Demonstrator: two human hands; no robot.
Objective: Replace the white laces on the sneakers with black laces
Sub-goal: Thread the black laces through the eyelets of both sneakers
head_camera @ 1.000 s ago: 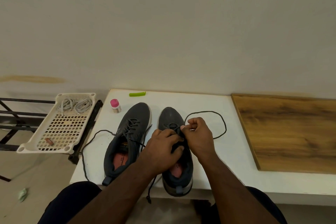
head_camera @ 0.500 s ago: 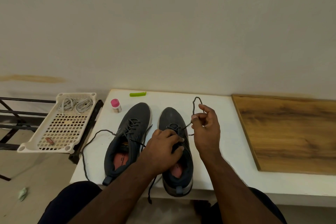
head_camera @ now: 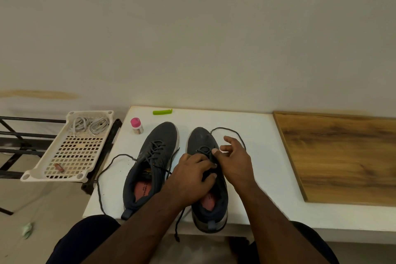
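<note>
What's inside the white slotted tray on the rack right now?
The white slotted plastic tray holds two bundles of white laces at its far end and a small reddish-brown object near the front; what that object is cannot be told.

Two dark grey sneakers, the left sneaker (head_camera: 150, 167) and the right sneaker (head_camera: 206, 182), stand side by side, toes toward the wall. Black laces (head_camera: 233, 133) thread both (ends trailing loose). White laces (head_camera: 90, 125) lie coiled in a tray.

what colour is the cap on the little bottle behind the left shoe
Pink, seen in the head view: the bottle cap.
</note>
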